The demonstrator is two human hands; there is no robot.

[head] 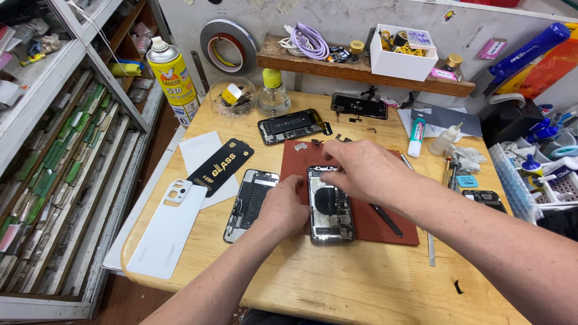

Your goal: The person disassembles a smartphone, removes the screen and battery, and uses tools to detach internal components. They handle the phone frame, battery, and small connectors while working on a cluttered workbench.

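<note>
An opened phone body [330, 210] lies on a red-brown work mat [397, 232] at the table's middle, its inner parts showing. My left hand [283, 207] rests against the phone's left edge and steadies it. Reaching over the phone's top end, my right hand [361, 168] has its fingertips pinched together near the upper inside of the body; whether it holds a small part I cannot tell. A second opened phone frame [250, 204] sits just left of my left hand on the wood.
A third opened phone [292, 126] and a black frame [359, 106] lie farther back. A white back cover [168, 232], a black flat package [218, 167], a spray can [173, 78], glue tubes [416, 137], tweezers [385, 219], a shelf [361, 69] and bins at right surround the mat.
</note>
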